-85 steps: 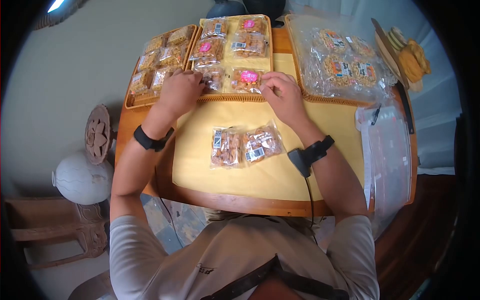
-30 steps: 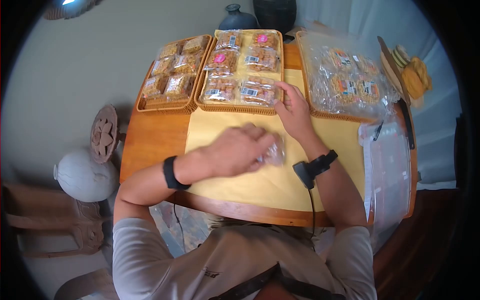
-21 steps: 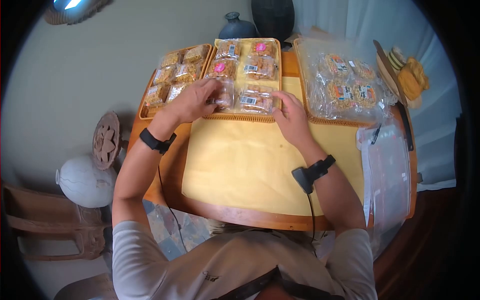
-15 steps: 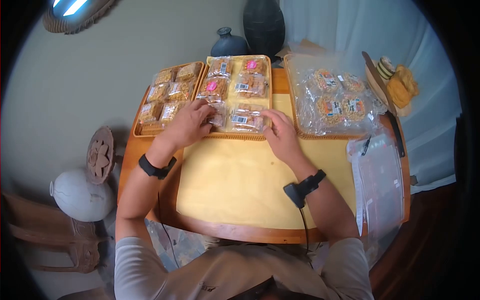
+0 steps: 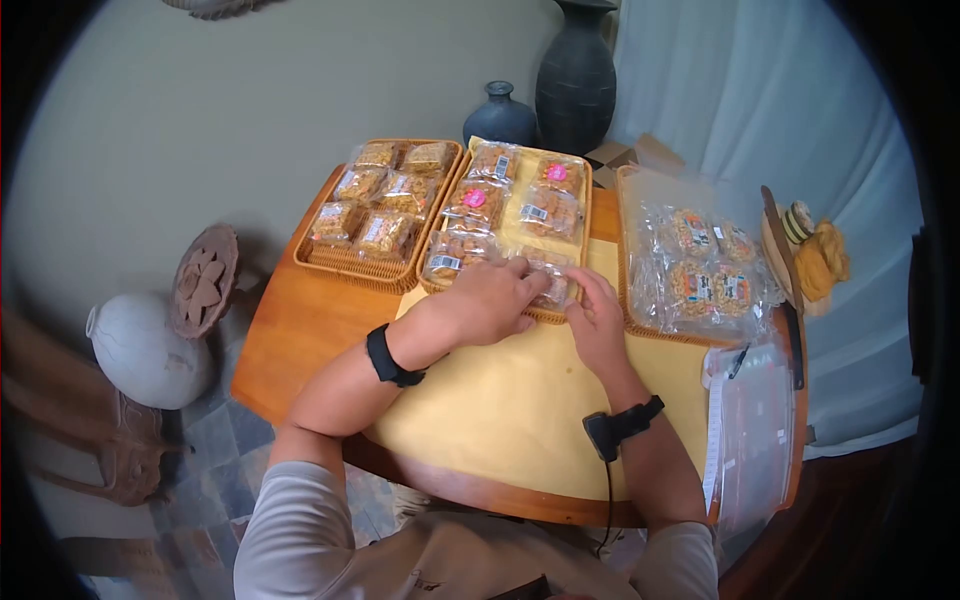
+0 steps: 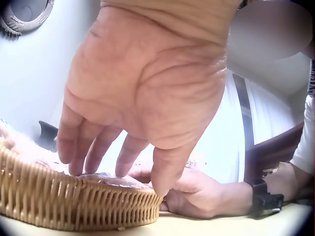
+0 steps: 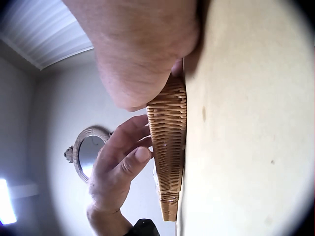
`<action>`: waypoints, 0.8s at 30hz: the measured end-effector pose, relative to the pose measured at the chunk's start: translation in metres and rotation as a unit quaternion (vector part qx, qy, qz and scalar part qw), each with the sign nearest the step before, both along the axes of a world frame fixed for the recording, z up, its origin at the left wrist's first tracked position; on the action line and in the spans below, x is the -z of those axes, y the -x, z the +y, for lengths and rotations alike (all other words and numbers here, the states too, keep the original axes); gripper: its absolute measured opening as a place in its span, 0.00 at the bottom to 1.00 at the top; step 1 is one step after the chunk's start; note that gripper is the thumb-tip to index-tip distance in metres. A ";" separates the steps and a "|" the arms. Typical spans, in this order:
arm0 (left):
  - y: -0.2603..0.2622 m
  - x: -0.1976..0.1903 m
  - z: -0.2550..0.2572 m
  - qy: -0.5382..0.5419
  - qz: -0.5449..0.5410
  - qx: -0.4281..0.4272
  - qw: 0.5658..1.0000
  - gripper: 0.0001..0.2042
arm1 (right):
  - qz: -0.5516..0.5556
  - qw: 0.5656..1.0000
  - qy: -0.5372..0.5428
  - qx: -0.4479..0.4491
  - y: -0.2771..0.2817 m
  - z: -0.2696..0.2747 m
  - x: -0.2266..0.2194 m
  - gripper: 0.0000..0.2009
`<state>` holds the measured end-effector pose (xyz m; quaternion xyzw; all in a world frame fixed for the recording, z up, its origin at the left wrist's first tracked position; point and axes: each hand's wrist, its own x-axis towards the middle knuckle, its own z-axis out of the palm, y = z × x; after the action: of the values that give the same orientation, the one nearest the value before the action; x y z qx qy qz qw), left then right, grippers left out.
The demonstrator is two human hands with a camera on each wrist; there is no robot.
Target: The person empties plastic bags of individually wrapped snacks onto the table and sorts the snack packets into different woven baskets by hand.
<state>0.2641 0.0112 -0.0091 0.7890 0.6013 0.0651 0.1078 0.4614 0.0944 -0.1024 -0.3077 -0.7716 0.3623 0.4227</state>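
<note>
In the head view, my left hand reaches over the front of the middle wicker basket. Its fingertips touch a clear snack packet at the front right, partly hidden by the hand. The left wrist view shows those fingers loosely spread and pointing down inside the basket wall. My right hand holds the basket's front right corner, index finger over the rim and thumb low on the outside. Beside the left hand, another packet lies at the front left with its barcode up.
A wicker basket of packets stands left; another basket, heaped with clear bags and packets, stands right. Flat plastic bags and a pen lie by the table's right edge. Yellow cloth covers the table front.
The two packets on the cloth are gone from there; barcode packets now lie in the basket's front row. My left hand has moved from front left to front right; my right hand stays at the corner.
</note>
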 end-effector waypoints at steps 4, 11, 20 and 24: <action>-0.008 0.011 -0.004 -0.046 0.050 -0.014 0.998 0.28 | -0.017 0.999 -0.028 0.000 -0.001 -0.001 0.000 0.20; -0.012 0.010 -0.018 -0.199 0.054 -0.019 0.978 0.22 | 0.007 0.999 0.037 -0.016 0.000 -0.004 -0.003 0.21; -0.039 0.027 -0.030 0.137 0.057 0.108 0.983 0.12 | -0.005 1.000 -0.014 0.016 -0.002 0.001 -0.002 0.21; -0.013 0.043 -0.006 0.204 -0.121 0.161 0.958 0.11 | 0.018 1.000 0.007 -0.001 -0.002 -0.002 0.001 0.21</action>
<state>0.2769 0.0055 -0.0522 0.8228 0.4493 0.0173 0.3477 0.4636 0.0922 -0.1038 -0.3034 -0.7614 0.3736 0.4344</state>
